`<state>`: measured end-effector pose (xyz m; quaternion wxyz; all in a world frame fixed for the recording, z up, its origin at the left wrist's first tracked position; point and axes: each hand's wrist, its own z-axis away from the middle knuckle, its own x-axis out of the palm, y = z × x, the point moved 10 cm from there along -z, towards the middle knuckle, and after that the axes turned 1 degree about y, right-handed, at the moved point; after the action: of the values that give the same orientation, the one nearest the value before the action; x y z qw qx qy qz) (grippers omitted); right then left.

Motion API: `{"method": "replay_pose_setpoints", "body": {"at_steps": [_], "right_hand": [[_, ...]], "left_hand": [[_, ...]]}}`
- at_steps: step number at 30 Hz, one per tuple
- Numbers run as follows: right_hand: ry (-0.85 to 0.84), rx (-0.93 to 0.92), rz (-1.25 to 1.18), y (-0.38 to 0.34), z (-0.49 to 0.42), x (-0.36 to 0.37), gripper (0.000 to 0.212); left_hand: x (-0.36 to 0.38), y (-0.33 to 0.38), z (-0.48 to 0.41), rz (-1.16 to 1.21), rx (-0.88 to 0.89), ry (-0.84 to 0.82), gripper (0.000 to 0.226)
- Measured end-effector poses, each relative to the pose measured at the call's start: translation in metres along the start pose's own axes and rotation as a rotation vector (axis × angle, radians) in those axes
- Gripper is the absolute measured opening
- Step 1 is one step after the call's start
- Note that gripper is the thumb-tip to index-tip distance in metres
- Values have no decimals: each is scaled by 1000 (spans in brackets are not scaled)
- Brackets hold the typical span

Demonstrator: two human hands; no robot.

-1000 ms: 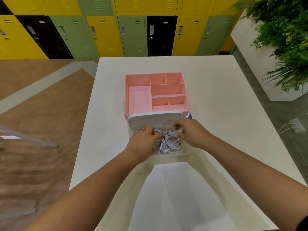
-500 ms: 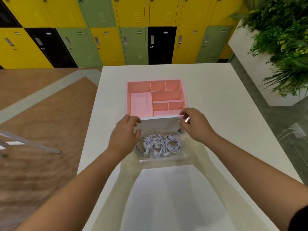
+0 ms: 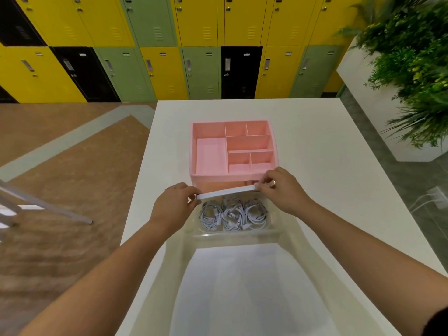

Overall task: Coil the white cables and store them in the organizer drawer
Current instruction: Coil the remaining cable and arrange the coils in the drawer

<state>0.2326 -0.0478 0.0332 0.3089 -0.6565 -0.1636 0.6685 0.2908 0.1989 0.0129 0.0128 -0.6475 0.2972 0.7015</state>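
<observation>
left hand pinches the left end of a white flat plastic panel, thumb and fingers curled round its edge. right hand does the same at the right end w/ its fingertips, so both hands are grasping it and nothing else. the panel shows edge-on, tilted a bit, right end higher. can't tell if it's a lid or part of the drawer.

just below and nearer the person sits the clear plastic drawer, and in it three coiled white cables lie side by side, left to right, touching each other. they're stored already by the look of it. what's left is prob. covering or shutting the drawer.

handling, my guess: the panel is light, stiff and thin, so an end pinch from both sides is right, and it could flex or slip if held by one end only. the cables are light and soft but springy, and the coils may loosen or ride up under the panel, so press them flat first. take a coil across the whole loop, not by a plug. the clear drawer is smooth and light and prob. slides on the tabletop if pushed one-handed.

behind the hands stands the pink plastic organizer w/ divided compartments, all showing bare. further back are yellow, green and black lockers, w/ a green plant to the right.
</observation>
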Motion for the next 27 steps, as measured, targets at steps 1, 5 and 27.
{"method": "replay_pose_setpoints", "body": {"at_steps": [1,5,27], "right_hand": [[-6,9,-23,3,3,0,15],[-64,10,-71,13,15,8,12],[-384,-49,542,23,15,47,28]], "left_hand": [[0,0,3,8,10,2,19],[2,1,11,25,42,-10,20],[39,39,9,-608,237,-289,86]]}}
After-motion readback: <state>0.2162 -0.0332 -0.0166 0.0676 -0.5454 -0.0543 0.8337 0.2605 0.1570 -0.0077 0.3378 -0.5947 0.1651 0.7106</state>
